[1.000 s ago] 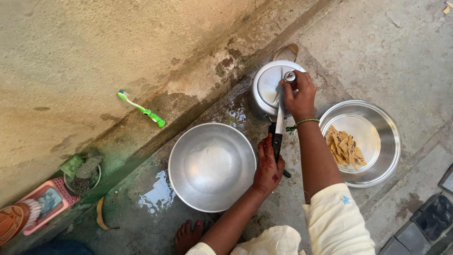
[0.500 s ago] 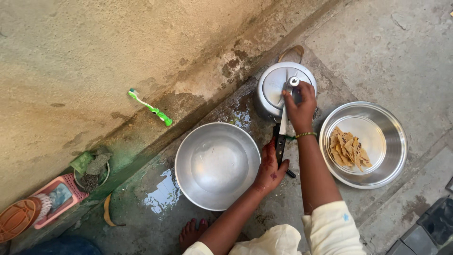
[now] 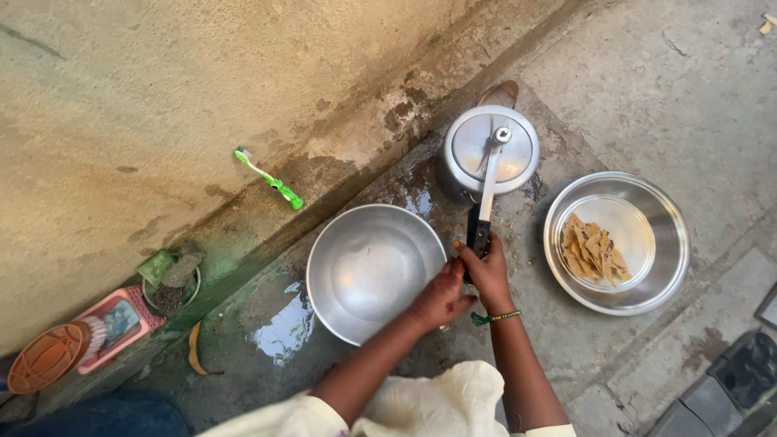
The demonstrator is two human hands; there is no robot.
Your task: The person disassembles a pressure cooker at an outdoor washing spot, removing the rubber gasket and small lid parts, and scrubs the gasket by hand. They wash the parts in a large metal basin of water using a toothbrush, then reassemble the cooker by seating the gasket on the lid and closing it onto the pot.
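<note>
Steel pressure cooker (image 3: pixel 490 158) with a long black handle (image 3: pixel 479 236) stands on wet concrete floor (image 3: pixel 566 340) beside an empty steel basin (image 3: pixel 374 271). Left hand (image 3: pixel 441 298) and right hand (image 3: pixel 489 271) both clench the handle's end.

Soft, even daylight with no hard-edged shadows — illumination is diffuse and slightly warm on the pale plastered wall (image 3: pixel 162 73). The large empty round steel bowl (image 3: pixel 374 271) shows a broad, milky reflection at its centre; the lidded aluminium pressure cooker (image 3: pixel 490 158) carries a similar dull sheen, with a small bright glint on its lid knob. The shallow steel dish of flatbread pieces (image 3: pixel 619 243) reflects light along its inner rim. Puddles on the wet concrete floor (image 3: pixel 283 328) mirror the sky. Focus is sharp centrally — the lower edge, with cream sleeves, is softer and mildly stretched.
</note>
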